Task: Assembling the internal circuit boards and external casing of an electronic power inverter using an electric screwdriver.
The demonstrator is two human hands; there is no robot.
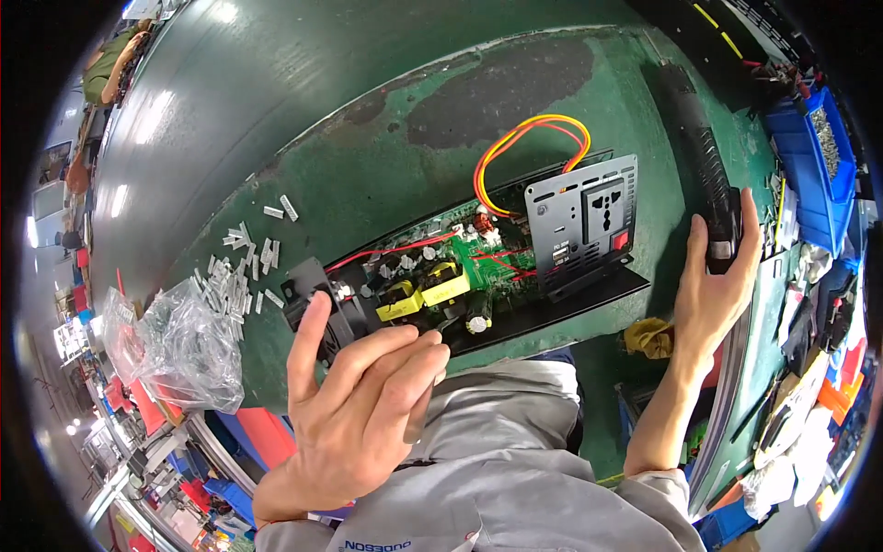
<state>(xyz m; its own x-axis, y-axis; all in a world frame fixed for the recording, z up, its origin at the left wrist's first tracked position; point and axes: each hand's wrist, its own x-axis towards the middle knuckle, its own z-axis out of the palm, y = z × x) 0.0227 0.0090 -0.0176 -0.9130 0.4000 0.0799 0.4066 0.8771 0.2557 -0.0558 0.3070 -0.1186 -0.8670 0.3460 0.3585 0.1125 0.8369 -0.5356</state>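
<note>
An opened power inverter lies before me, its green circuit board (492,268) bare between two end panels. The grey panel (552,221) on the right has a socket and a red switch; the dark panel (319,299) on the left has a fan. My left hand (354,414) is over the left end, index finger stretched against the dark panel. Its other fingers curl round a slim metal tool (418,419) that looks like tweezers, mostly hidden. At the right, my right hand (717,294) grips the near end of a long black ribbed cover (708,170), thumb and fingers on either side.
Small silver metal pieces (230,281) lie scattered left of the inverter, beside a clear plastic bag (189,345). A red and yellow wire loop (533,124) rises behind the board. Blue bins (809,166) with small parts stand at the far right. Another person's arm (120,69) shows far left.
</note>
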